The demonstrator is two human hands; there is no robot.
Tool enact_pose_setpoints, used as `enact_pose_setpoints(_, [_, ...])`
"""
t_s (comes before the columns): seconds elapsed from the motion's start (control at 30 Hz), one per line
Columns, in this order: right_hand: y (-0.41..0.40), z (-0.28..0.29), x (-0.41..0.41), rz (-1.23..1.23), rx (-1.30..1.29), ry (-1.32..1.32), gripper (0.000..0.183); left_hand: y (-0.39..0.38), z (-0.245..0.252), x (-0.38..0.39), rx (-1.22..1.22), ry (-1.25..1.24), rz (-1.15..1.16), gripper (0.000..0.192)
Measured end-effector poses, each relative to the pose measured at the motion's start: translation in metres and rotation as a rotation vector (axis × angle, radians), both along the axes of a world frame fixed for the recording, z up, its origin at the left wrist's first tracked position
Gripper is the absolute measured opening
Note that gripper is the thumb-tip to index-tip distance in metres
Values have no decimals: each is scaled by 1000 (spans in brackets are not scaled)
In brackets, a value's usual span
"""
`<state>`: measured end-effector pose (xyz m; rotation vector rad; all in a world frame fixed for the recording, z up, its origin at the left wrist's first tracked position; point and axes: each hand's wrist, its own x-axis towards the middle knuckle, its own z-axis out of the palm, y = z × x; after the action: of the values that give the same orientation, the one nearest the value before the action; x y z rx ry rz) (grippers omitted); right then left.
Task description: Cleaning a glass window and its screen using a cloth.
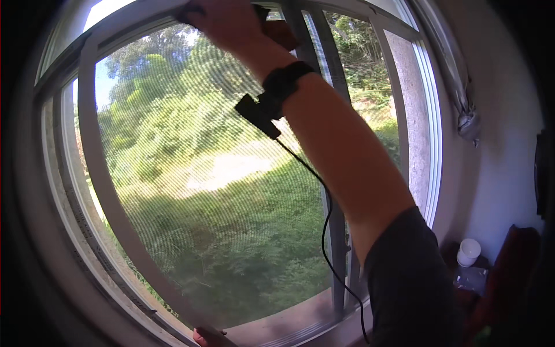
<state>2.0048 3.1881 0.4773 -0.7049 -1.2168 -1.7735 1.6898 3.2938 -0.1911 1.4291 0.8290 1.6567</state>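
Note:
My right arm reaches up across a window. At the top of the mesh screen panel (217,182), my right hand (230,24) touches the frame; its fingers are dark and partly cut off, and a brown thing (281,34) shows beside it. A black strap with a small device (260,115) and a cable (330,208) is on that wrist. Low down, my left hand (210,337) is at the bottom corner of the panel's frame (93,130), mostly out of view. The panel stands upright in the window, with an uncovered strip on its left.
Metal window tracks (86,234) run along the left and bottom. Dark vertical frame bars (338,243) stand right of the screen. A curtain bundle (446,56) hangs at the right wall. Below it are a white cup (469,252) and a clear plastic packet (471,279).

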Motion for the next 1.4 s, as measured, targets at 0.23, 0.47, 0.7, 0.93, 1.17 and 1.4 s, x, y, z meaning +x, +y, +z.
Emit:
enact_pose_setpoints(0.23, [-162, -43, 212, -39, 20, 75, 20, -1, -1, 35, 199, 89, 347, 73])
enact_pose_setpoints(0.47, [-200, -153, 273, -127, 44, 209, 12, -2, 6, 32, 338, 159, 461, 67])
enact_pose_setpoints(0.7, [-205, -352, 246, -163, -147, 430, 20, 28, -24, 10, 184, 101, 572, 60])
enact_pose_setpoints(0.93, [-216, -602, 235, -257, -412, 739, 35, -25, 30, 57, 460, 368, 855, 37])
enact_pose_setpoints(1.17, [-244, -634, 253, -354, -462, 646, 37, -16, 29, 50, 624, 541, 1147, 34])
enact_pose_setpoints(1.4, [-252, -438, 288, -230, -296, 529, 42, -36, 32, 74, 581, 523, 1025, 36])
